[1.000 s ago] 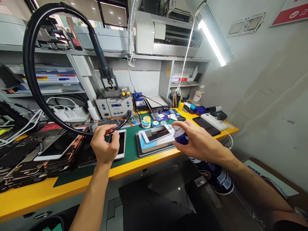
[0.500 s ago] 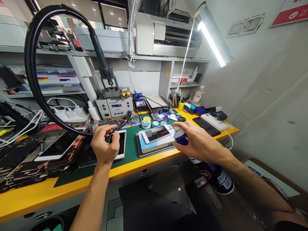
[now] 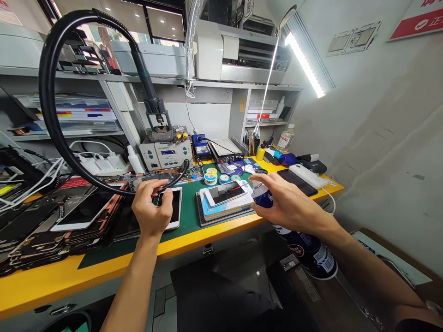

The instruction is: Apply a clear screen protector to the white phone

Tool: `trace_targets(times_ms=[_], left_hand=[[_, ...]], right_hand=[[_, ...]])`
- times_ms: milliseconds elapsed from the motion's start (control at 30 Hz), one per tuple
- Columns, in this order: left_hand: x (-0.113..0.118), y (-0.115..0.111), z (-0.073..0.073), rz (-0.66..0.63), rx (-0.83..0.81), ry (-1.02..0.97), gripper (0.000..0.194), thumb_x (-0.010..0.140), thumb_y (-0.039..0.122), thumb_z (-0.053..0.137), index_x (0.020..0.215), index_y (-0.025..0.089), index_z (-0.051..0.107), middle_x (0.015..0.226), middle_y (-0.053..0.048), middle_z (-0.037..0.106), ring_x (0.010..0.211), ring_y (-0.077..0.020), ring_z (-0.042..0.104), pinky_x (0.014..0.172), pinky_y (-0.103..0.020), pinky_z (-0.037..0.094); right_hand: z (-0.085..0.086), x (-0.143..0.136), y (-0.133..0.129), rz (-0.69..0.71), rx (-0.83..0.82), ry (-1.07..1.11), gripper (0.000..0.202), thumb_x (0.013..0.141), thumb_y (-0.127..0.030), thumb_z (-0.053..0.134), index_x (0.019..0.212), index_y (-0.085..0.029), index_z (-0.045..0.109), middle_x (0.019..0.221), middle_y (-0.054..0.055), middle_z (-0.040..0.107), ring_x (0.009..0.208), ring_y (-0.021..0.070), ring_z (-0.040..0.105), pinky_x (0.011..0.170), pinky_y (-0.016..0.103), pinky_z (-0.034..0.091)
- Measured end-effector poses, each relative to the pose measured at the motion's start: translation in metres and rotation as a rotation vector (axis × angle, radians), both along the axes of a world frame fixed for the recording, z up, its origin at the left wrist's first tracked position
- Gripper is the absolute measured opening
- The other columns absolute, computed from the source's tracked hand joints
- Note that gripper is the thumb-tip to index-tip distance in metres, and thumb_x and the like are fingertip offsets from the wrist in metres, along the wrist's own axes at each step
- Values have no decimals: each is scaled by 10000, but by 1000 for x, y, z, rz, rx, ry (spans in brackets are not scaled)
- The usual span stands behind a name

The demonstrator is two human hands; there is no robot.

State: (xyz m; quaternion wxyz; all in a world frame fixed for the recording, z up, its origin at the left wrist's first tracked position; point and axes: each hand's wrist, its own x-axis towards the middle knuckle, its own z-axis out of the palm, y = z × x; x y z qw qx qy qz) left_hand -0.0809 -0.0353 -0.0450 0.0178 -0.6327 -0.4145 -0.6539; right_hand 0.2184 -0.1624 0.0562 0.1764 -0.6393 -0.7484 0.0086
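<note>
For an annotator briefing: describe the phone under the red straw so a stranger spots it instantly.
Start at the yellow-edged workbench, then the green mat on it. Right of the left hand lies a flat stack with a blue-and-white top, and the white-framed phone rests on that. Unlike the other white-framed phones, it has a red straw pointing over its screen.

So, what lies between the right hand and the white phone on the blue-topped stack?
The thin red straw of the spray can, seen in the head view.
</note>
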Motion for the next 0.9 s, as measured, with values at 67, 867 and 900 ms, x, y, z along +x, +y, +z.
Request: trace_targets(times_ms=[67,867,900], left_hand=[[0,0,0,-1,0,0,167,842,233,648,979,196,737,990,-63,679,814,-194,615,748,-340,497],[0,1,1,11,-6,40,154,857,202,650,979,169,738,954,-65,673,814,-186,595,748,-339,483],[0,1,1,11,-7,43,155,858,203,650,981,168,738,953,-66,673,814,-187,594,746,-339,482]], right_hand=[[0,1,0,-1,3,6,602,852,-345,652,1426,-292,479,1184,101,591,910,245,624,841,384,512],[-7,17,6,4,40,32,583,831,-326,664,1389,-272,505,1218,106,620,916,263,641,815,382,526],[-8,17,6,12,45,31,580,831,-323,662,1387,-269,506,1209,105,620,930,264,637,828,384,524]])
